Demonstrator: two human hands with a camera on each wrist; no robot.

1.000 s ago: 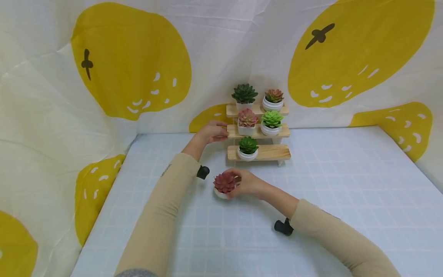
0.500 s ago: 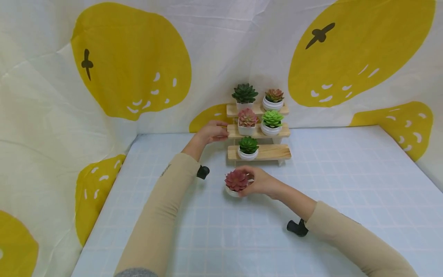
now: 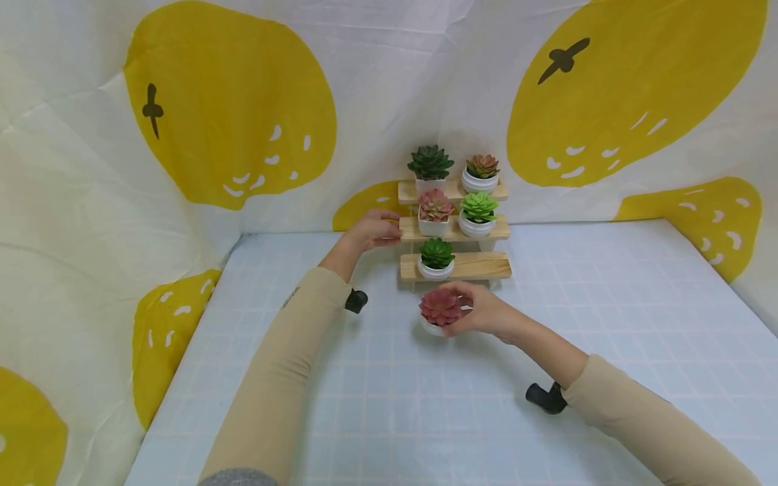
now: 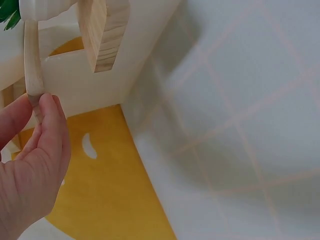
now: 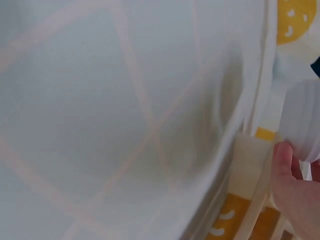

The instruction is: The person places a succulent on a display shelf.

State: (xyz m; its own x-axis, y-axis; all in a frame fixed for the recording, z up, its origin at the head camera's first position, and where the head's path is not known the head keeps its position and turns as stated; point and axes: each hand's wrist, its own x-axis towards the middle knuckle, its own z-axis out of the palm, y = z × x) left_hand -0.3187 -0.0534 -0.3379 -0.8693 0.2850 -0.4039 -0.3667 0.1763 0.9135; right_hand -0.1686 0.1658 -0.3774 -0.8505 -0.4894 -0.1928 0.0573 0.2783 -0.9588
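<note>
My right hand [image 3: 489,313] grips the white pot of a dark red succulent [image 3: 440,307], holding it upright just in front of the wooden tiered stand [image 3: 482,266]. In the right wrist view the white pot [image 5: 301,120] sits between thumb and fingers; its plant is out of frame. My left hand [image 3: 372,232] is at the stand's left side. Seen from the left wrist, thumb and fingers pinch the end of a wooden shelf board [image 4: 34,65]. A green succulent [image 3: 436,254] in a white pot occupies the left of the lowest shelf.
On the middle shelf stand a pink succulent [image 3: 434,206] and a bright green one [image 3: 479,208]. The top shelf bears a dark green succulent [image 3: 430,162] and an orange-tinged one [image 3: 482,167]. Behind the stand hangs a white cloth [image 3: 389,81] with yellow fruit prints.
My right hand has carried the red succulent rightward and a little closer to the stand, from left of it to before its lowest shelf. The left hand stays put.
</note>
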